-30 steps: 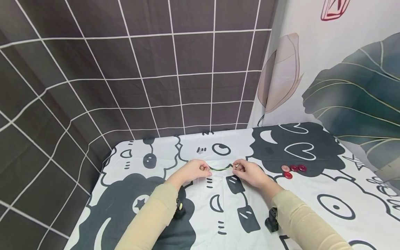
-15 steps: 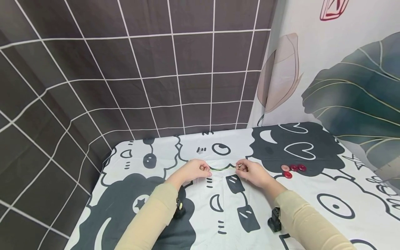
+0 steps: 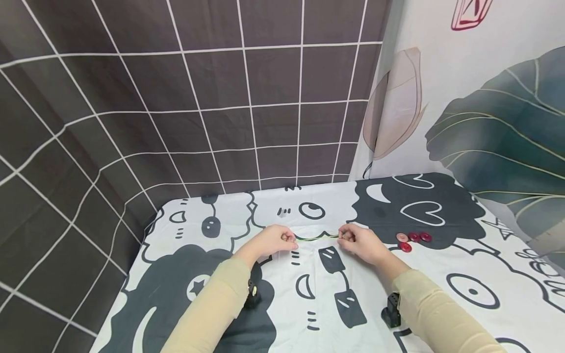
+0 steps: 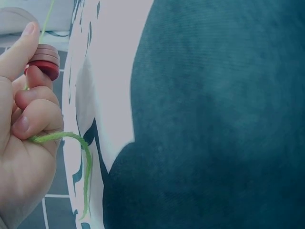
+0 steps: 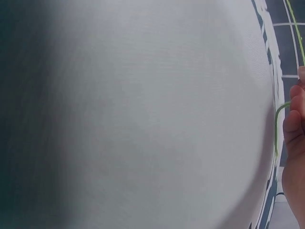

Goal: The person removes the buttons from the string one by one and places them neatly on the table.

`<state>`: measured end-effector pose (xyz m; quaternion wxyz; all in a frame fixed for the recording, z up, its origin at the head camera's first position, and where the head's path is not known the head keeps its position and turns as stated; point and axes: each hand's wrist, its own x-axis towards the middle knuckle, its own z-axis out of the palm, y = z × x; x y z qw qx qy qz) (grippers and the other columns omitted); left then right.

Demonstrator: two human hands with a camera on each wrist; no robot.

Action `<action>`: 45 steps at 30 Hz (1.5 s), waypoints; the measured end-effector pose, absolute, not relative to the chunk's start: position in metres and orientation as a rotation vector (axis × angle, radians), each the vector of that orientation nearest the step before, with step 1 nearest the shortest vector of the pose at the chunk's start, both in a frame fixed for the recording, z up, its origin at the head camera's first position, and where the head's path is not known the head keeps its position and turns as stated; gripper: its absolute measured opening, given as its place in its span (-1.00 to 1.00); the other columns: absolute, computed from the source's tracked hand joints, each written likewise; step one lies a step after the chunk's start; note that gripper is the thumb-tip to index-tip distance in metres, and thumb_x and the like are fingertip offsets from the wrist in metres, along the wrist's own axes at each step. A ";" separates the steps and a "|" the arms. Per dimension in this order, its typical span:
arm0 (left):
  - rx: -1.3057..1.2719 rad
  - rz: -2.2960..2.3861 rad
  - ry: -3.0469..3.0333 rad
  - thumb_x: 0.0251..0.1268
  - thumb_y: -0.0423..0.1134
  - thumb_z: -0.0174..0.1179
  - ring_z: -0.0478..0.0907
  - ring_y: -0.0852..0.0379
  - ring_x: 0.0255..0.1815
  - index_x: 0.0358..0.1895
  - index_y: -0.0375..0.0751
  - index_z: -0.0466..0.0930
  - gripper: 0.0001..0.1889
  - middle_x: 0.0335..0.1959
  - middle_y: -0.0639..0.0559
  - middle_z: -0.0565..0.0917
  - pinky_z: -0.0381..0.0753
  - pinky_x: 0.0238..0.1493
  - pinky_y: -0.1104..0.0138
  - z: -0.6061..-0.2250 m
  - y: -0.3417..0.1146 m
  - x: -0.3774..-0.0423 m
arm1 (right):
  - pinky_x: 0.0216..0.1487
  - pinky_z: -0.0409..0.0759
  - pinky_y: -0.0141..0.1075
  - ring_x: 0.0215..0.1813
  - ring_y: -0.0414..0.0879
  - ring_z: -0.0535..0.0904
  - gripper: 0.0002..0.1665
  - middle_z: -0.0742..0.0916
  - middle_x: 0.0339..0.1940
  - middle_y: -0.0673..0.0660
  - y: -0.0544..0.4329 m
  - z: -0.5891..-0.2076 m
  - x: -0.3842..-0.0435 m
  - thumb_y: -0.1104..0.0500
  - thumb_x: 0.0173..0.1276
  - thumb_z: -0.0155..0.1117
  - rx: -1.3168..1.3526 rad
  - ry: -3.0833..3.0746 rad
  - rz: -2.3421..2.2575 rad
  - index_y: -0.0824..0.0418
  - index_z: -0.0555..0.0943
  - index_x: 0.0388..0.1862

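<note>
Left hand (image 3: pixel 275 240): thumb and finger pinch a small disc stack (image 4: pixel 46 59), pinkish layers plus red ones; other fingers curl in, a loose tail of green cord (image 3: pixel 318 239) poking out and hanging down. Right hand (image 3: pixel 359 243): fingertips pinch the cord too, short tail hanging beyond the fingers; only part of this hand shows in the right wrist view. Cord spans the gap between the hands, roughly straight, above the bench (image 3: pixel 291 309). Can't tell whether it runs through the stack. Four loose discs (image 3: pixel 413 237) lie close together on the bench, right of the right hand, well apart from it: one pinkish, three red. Bench cloth is black-and-white cartoon print. Beige sleeves (image 3: pixel 212 309), a black wrist camera (image 3: pixel 391 311) on each wrist. Dark grid curtain (image 3: pixel 275 78) behind, leaf-print curtain (image 3: pixel 499 127) at right.
</note>
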<state>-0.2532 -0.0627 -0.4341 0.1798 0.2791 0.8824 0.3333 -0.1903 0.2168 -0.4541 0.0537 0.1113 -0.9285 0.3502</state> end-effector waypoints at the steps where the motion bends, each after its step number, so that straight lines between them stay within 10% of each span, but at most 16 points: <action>1: 0.791 0.944 2.493 0.12 -0.06 0.31 0.42 0.22 -0.43 -0.27 -0.07 0.61 -0.79 -0.48 0.17 0.53 0.42 -0.34 0.35 -0.435 -0.063 -0.253 | -0.46 0.36 -0.38 -0.53 -0.24 0.41 -0.76 0.53 -0.54 -0.10 0.217 -0.454 -0.190 0.13 0.22 0.29 0.328 -2.821 1.063 0.19 0.54 -0.17; 45: 0.802 0.968 2.502 0.09 -0.13 0.31 0.41 0.24 -0.49 -0.31 -0.09 0.59 -0.83 -0.55 0.18 0.48 0.42 -0.39 0.38 -0.436 -0.065 -0.251 | -0.44 0.35 -0.36 -0.49 -0.20 0.40 -0.66 0.52 -0.53 -0.05 0.254 -0.448 -0.181 0.15 0.22 0.29 0.257 -2.811 0.980 0.30 0.52 -0.07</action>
